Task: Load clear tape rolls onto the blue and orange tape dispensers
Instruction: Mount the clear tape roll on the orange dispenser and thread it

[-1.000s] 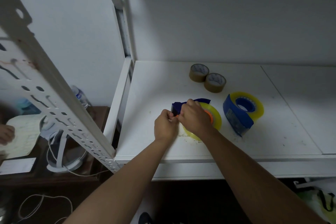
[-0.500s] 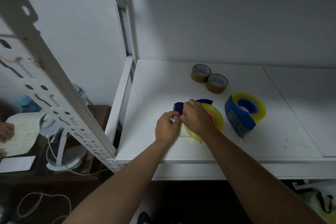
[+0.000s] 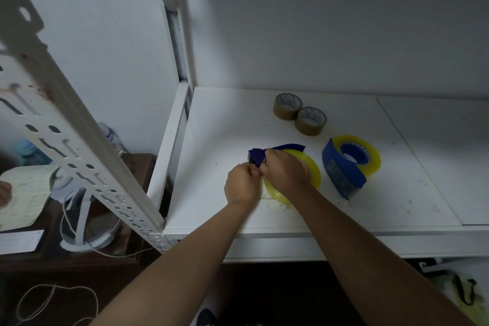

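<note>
A dark blue tape dispenser with an orange hub [image 3: 258,155] lies on the white shelf [image 3: 217,124], holding a yellowish clear tape roll [image 3: 312,174]. My right hand [image 3: 284,171] rests over the roll and grips the dispenser near its front end. My left hand [image 3: 242,184] is closed beside it, its fingertips pinching at the dispenser's front; the tape end itself is hidden by my fingers. To the right stands a second, lighter blue dispenser [image 3: 341,172] carrying its own clear roll [image 3: 371,157].
Two brown tape rolls [image 3: 287,106] [image 3: 311,120] sit touching each other further back on the shelf. A perforated white upright [image 3: 79,145] slants down at the left. Below left is a dark table [image 3: 137,167] with a bottle, papers and cords.
Both hands have stayed on the dispenser, making only small finger movements at its front end. The view has shifted slightly.
</note>
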